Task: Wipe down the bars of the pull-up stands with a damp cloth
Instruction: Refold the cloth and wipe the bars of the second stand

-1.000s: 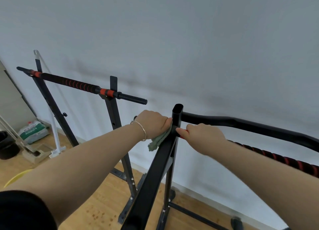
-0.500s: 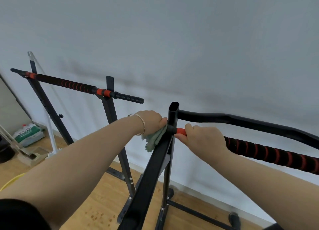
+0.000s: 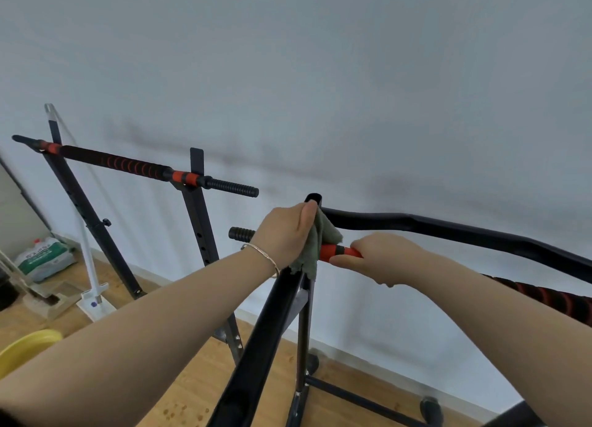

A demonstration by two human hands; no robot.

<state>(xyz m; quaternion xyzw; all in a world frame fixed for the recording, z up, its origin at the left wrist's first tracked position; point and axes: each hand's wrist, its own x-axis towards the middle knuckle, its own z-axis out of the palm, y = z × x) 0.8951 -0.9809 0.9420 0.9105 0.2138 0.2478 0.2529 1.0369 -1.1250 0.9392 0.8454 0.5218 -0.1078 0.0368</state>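
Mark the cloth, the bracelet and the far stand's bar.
cloth (image 3: 310, 257): head view, its hanging lower fold.
bracelet (image 3: 261, 253): head view, the band across the wrist.
far stand's bar (image 3: 128, 165): head view, its black-and-red foam grip.

Grey-green cloth bunched where black upright meets red-collared bar.

The left hand rises to the upright's top; its green cloth now hangs rightward over the red collar.
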